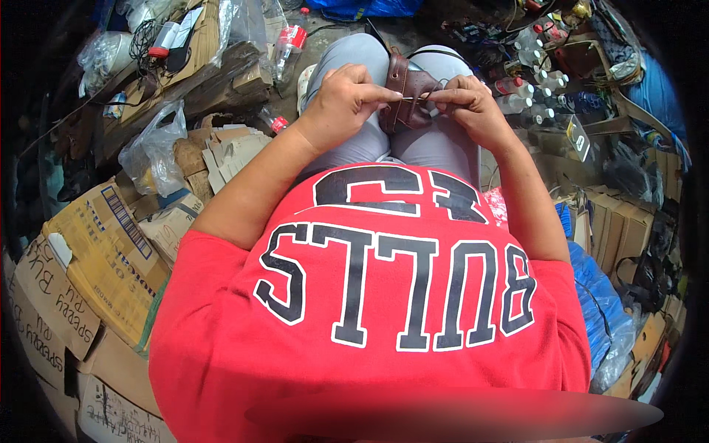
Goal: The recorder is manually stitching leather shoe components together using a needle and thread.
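A brown leather shoe upper (399, 74) with eyelet holes lies across my grey-trousered knees, between my two hands. My left hand (350, 102) is closed in a pinch, thumb and forefinger on the left end of a thin, pale needle (409, 98). My right hand (473, 105) pinches at the other side, close to the needle's right end, with dark thread near its fingertips. Both hands sit just above the leather. What exactly lies between the right fingertips is too small to make out.
Cardboard boxes (111, 255) are stacked at left, beside a clear plastic bag (156, 151). Bottles with red labels lie around, one bottle (289, 49) beyond my left knee. Several more bottles (517, 87) lie right of my knees. Blue plastic sheeting (594, 295) is at right.
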{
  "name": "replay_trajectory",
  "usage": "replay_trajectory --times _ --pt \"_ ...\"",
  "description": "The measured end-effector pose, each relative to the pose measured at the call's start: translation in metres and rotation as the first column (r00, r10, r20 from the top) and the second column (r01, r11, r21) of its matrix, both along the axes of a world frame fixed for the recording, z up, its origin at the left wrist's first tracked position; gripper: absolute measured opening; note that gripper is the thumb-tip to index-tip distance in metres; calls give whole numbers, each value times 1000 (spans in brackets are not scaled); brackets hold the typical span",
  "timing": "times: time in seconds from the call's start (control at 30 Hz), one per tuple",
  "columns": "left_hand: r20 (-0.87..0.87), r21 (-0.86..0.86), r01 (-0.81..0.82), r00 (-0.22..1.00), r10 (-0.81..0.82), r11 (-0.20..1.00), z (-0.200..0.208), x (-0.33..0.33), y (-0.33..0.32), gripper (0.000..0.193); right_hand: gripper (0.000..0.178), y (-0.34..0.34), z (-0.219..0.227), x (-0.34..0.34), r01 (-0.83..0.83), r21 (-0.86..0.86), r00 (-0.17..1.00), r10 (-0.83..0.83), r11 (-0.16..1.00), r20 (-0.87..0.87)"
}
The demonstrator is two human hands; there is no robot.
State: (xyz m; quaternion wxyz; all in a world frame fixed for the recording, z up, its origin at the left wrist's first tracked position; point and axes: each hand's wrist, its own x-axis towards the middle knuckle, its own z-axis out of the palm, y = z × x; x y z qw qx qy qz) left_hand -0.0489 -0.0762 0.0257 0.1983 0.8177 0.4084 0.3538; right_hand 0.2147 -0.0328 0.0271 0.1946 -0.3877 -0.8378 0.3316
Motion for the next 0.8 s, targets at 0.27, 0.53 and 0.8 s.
replay_trajectory --times 0.27,0.53,0.8 --pt "142 -211 1 989 30 978 -1 8 10 26 25 7 -9 -1 42 -152 991 -61 988 -122" --pt "203 -377 31 978 50 926 -9 12 27 18 22 13 -12 -12 109 -382 961 -195 918 -196" --pt "154 -394 -45 982 114 918 -8 23 23 17 14 7 -16 -24 151 -472 918 -300 869 -258"
